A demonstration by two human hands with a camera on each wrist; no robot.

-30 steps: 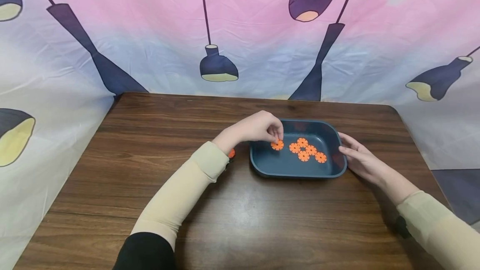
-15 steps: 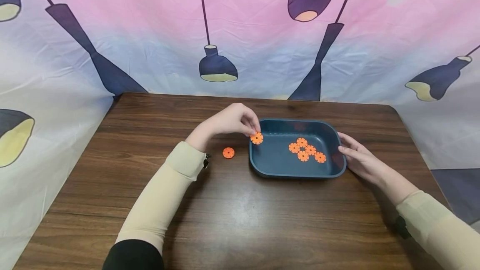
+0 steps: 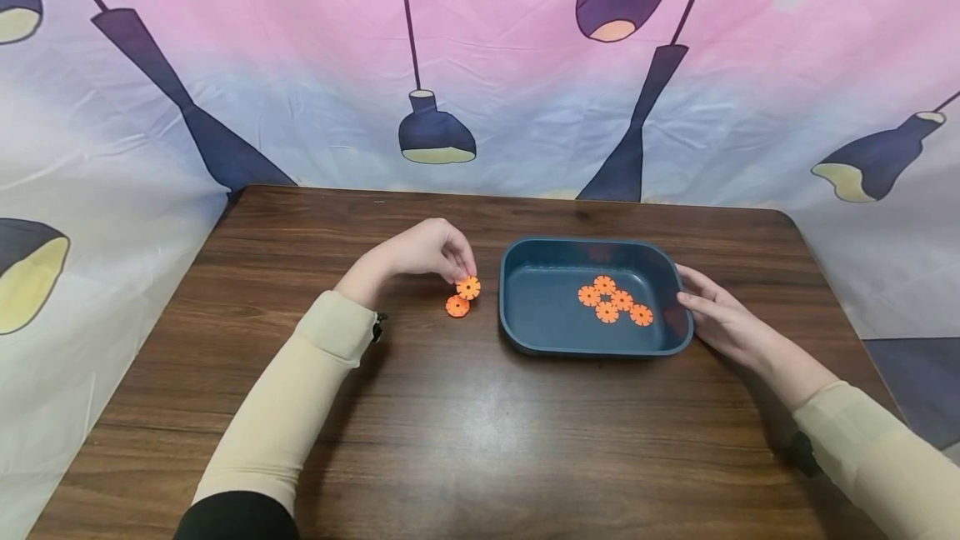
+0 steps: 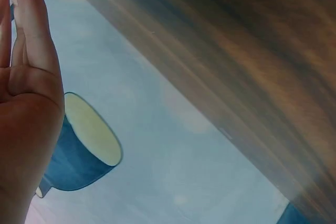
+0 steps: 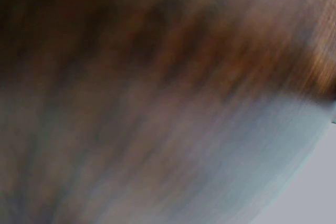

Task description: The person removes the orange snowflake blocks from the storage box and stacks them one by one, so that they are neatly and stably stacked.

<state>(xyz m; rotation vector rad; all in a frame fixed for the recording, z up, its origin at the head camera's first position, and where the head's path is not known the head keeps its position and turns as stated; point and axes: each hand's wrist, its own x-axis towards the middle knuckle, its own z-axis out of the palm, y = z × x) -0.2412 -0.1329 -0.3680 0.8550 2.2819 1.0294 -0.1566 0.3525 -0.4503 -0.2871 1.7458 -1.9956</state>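
Note:
My left hand (image 3: 427, 252) pinches an orange notched disc (image 3: 468, 287) by its edge, left of the blue tray (image 3: 551, 340). Just below it, a second orange disc (image 3: 457, 306) lies on the table and looks partly overlapped by the held one. Inside the tray, several more orange discs (image 3: 607, 312) lie flat, grouped toward the right. My right hand (image 3: 720, 315) rests against the tray's right end, its thumb at the rim and the other fingers along the outer wall. In the left wrist view, the left hand (image 4: 29, 93) shows at the left edge, with a bit of orange at its fingertips.
The brown wood-grain table (image 3: 480, 440) runs back to a patterned cloth (image 3: 510, 132) printed with lamps. Blur fills most of the right wrist view, and no hand can be made out there.
The left hand has carried its disc leftward, out from over the tray to above the table. The disc on the table, mostly covered before, has come into sight. The right hand and tray stay put.

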